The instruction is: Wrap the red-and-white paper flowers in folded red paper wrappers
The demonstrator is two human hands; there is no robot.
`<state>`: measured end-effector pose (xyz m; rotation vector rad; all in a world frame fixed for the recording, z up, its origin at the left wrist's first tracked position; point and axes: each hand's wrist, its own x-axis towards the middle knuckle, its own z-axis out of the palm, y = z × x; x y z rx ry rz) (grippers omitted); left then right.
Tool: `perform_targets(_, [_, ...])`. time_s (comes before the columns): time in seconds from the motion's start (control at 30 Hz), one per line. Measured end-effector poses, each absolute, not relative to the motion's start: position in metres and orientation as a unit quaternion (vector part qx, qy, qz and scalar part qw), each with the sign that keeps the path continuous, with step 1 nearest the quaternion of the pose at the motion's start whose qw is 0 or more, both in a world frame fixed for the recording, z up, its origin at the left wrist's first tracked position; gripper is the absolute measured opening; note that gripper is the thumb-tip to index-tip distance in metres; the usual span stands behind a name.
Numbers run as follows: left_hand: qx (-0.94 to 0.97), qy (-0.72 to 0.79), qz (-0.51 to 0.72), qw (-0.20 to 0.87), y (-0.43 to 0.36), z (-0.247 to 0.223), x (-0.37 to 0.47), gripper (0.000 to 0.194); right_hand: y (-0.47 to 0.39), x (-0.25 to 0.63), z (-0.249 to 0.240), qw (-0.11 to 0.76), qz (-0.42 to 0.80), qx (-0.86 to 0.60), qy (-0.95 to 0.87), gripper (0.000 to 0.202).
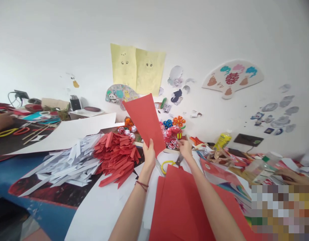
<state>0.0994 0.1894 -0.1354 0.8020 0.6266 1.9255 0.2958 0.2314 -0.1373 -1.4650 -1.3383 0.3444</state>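
Note:
My left hand [149, 154] is closed on the lower edge of a red paper sheet [145, 122], held up at a tilt in front of the wall. My right hand [185, 148] has its fingers curled together near the folded paper flowers [171, 134]; anything between the fingertips is too small to make out. Just below that hand lie scissors with yellow handles [167, 164], apart from the fingers. Between my forearms a stack of larger red paper [180, 204] rests on the table, partly covered by my right arm.
To the left are heaps of white paper strips [71, 162] and red paper strips [118, 154]. A large white sheet [69, 129] lies behind them. Another person's hand [2, 122] is at the far left, another hand [292, 174] at the right, near a yellow bottle [222, 141].

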Motion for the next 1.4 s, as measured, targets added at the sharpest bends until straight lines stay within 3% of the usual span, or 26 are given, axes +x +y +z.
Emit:
perform_targets(0.2, [0.349,0.238,0.762,0.492,0.186,-0.137,0.108,0.063,0.212,0.296,-0.106,0.670,0.229,-0.466,-0.531,0.052])
perform_targets(0.3, [0.364,0.227,0.747,0.508,0.187,-0.141,0.116,0.062,0.203,0.273,-0.093,0.702,0.287,-0.383,-0.528,0.053])
perform_targets(0.53, [0.429,0.187,0.716,0.519,0.183,-0.138,0.124,0.054,0.197,0.208,-0.081,0.710,0.398,-0.260,-0.519,0.038])
perform_targets(0.73, [0.417,0.166,0.693,0.564,0.175,-0.127,0.123,0.052,0.201,0.195,-0.092,0.694,0.455,-0.236,-0.505,0.033])
perform_targets(1.1, [0.338,0.118,0.646,0.674,0.174,-0.122,0.118,0.067,0.195,0.214,-0.098,0.674,0.477,-0.255,-0.503,0.029])
perform_targets(1.2, [0.338,0.101,0.636,0.686,0.172,-0.121,0.114,0.057,0.193,0.216,-0.102,0.664,0.488,-0.259,-0.505,0.029])
perform_targets(1.33, [0.346,0.085,0.641,0.679,0.174,-0.126,0.114,0.027,0.190,0.216,-0.105,0.654,0.498,-0.256,-0.508,0.029])
perform_targets(1.4, [0.353,0.088,0.643,0.673,0.176,-0.129,0.115,0.026,0.188,0.215,-0.106,0.649,0.503,-0.253,-0.511,0.029])
